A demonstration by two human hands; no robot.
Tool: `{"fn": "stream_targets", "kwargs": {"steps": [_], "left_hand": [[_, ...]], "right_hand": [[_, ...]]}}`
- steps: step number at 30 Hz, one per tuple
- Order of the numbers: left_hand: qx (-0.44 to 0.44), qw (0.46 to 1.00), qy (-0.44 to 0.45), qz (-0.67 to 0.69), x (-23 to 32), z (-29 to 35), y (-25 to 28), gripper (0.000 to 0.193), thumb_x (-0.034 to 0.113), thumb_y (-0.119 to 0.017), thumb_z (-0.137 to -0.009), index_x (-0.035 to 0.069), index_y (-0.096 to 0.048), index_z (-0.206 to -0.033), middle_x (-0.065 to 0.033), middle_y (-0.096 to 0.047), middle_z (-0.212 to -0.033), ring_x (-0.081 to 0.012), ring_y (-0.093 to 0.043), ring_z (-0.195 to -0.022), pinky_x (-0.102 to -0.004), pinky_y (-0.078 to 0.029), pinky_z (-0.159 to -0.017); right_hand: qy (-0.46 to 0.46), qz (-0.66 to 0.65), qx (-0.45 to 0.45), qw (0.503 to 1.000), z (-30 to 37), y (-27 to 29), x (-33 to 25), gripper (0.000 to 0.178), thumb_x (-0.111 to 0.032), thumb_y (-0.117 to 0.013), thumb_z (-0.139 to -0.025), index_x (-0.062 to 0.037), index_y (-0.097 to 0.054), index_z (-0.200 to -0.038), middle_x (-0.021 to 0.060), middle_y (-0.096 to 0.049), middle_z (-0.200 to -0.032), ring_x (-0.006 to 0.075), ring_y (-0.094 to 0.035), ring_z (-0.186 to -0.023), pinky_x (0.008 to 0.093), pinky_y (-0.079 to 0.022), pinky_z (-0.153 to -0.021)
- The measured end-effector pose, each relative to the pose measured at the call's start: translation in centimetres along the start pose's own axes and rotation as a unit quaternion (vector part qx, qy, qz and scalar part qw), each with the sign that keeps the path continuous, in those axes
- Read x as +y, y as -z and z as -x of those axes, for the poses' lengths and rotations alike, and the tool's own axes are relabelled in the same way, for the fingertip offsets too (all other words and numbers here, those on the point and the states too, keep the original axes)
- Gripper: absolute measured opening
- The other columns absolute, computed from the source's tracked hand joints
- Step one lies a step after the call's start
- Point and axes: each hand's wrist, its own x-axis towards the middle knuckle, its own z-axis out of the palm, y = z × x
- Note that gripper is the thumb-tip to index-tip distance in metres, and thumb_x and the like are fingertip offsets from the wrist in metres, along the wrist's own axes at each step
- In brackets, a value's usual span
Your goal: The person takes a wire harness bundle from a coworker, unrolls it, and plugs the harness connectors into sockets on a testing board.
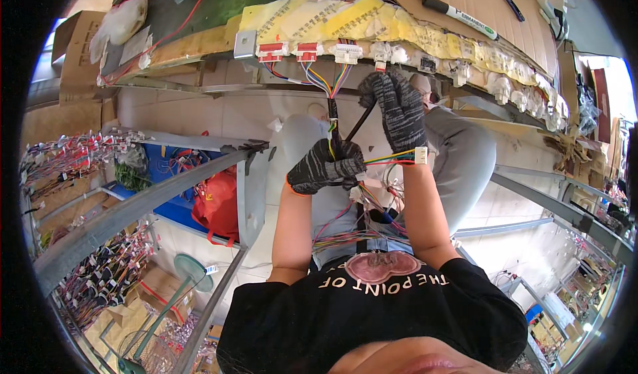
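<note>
My left hand (325, 166), in a dark grey knitted glove, is closed around a wire harness below the bench edge. Black wrapping (333, 108) covers part of the harness's trunk. Above it, coloured wires fan out to red-and-white connectors (307, 52) and a white connector (347, 54) at the bench's edge. My right hand (397, 111), gloved alike, has its fingers closed on a narrow strip of black tape (359, 123), stretched taut up from the harness. A loose white connector (421, 155) on yellow, red and green wires sticks out beside my right wrist.
Yellowed tape covers the bench edge (412, 32), lined with more connectors. A black marker (460, 16) lies on cardboard. To the left stand a metal frame (146, 204), a red bag (218, 204), wire bundles (100, 261) and a green fan (193, 272). More wires lie across my lap.
</note>
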Motion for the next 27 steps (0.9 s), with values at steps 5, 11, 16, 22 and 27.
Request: {"fn": "stream_targets", "kwargs": {"steps": [5, 11, 16, 22, 27], "left_hand": [[-0.003, 0.998, -0.058, -0.007, -0.1, -0.6, -0.7, 0.016, 0.015, -0.065, -0.077, 0.002, -0.057, -0.077, -0.0004, -0.054, -0.065, -0.0071, -0.051, -0.056, -0.0205, -0.039, -0.050], [0.045, 0.990, -0.059, 0.120, -0.3, -1.4, -2.1, 0.013, 0.013, -0.062, -0.078, 0.001, -0.058, -0.082, -0.0015, -0.057, -0.067, -0.0091, -0.053, -0.053, -0.0224, -0.042, -0.047], [0.143, 0.979, -0.018, 0.142, -0.1, -1.6, -3.8, 0.015, 0.013, -0.059, -0.081, 0.003, -0.056, -0.091, -0.0007, -0.056, -0.072, -0.0099, -0.054, -0.053, -0.0226, -0.045, -0.050], [0.211, 0.956, -0.194, -0.069, -1.1, -3.9, -5.4, 0.028, 0.016, -0.064, -0.077, 0.003, -0.056, -0.101, -0.0071, -0.054, -0.096, -0.0135, -0.053, -0.087, -0.0250, -0.046, -0.068], [0.391, 0.842, -0.352, -0.123, -2.7, -4.4, -7.4, 0.066, 0.005, -0.069, -0.068, 0.004, -0.035, -0.125, -0.0124, -0.044, -0.118, -0.0191, -0.043, -0.107, -0.0292, -0.036, -0.089]], "right_hand": [[0.008, 0.024, -0.008, 1.000, -0.4, 0.4, 0.2, 0.017, -0.011, -0.046, -0.084, 0.0013, -0.058, -0.089, 0.0116, -0.063, -0.077, 0.0209, -0.061, -0.068, 0.0300, -0.047, -0.063], [0.044, 0.208, 0.049, 0.976, 0.6, 2.1, -2.1, 0.023, -0.011, -0.052, -0.081, -0.0020, -0.057, -0.101, 0.0094, -0.062, -0.078, 0.0164, -0.058, -0.065, 0.0284, -0.045, -0.060], [-0.135, -0.323, -0.072, 0.934, 4.5, 4.2, -1.0, 0.035, -0.021, -0.046, -0.087, 0.0027, -0.050, -0.113, 0.0113, -0.059, -0.098, 0.0155, -0.056, -0.071, 0.0276, -0.046, -0.063], [-0.020, -0.118, 0.173, 0.978, 3.1, 3.9, -0.7, 0.021, -0.018, -0.047, -0.088, -0.0002, -0.060, -0.090, 0.0011, -0.057, -0.067, 0.0069, -0.047, -0.051, 0.0214, -0.038, -0.047], [-0.014, 0.036, 0.217, 0.975, 2.1, 3.2, -2.2, 0.023, -0.017, -0.047, -0.088, 0.0017, -0.060, -0.085, 0.0021, -0.056, -0.065, 0.0067, -0.045, -0.052, 0.0232, -0.037, -0.047]]}}
